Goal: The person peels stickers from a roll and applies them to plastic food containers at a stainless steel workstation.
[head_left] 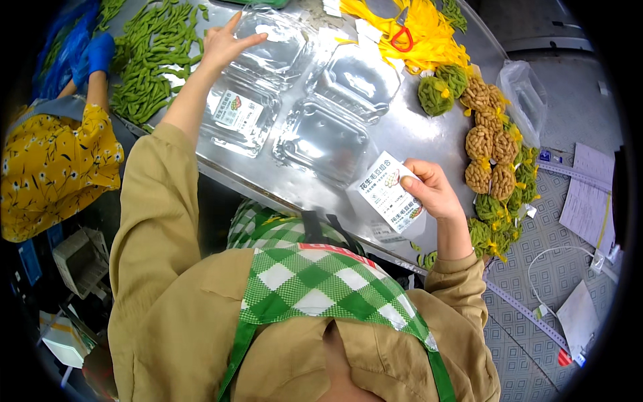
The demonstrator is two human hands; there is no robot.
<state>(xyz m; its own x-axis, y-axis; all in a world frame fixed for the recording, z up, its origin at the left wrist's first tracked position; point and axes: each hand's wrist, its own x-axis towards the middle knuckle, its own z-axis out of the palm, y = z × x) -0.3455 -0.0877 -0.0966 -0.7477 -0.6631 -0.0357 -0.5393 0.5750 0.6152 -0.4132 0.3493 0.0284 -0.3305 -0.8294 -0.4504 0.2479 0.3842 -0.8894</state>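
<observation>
My right hand [432,191] pinches a strip of printed white labels [385,184] between thumb and fingers, above the near edge of the metal table [261,184]. My left hand [226,45] is stretched out with thumb and index finger apart, at the far left of a clear plastic clamshell box [278,47]. Whether its fingertips touch the plastic, I cannot tell. A white label [238,110] is on the near half of that box. To its right lies a second clear clamshell box [328,137], opened out flat, with no label visible on it.
Loose green soybean pods [157,53] cover the table's left. Netted peanut bundles [492,137] and green netted bundles [435,96] line the right. Yellow strips [425,27] and red-handled scissors [402,39] lie at the back. A co-worker's blue-gloved hand [100,52] is at far left.
</observation>
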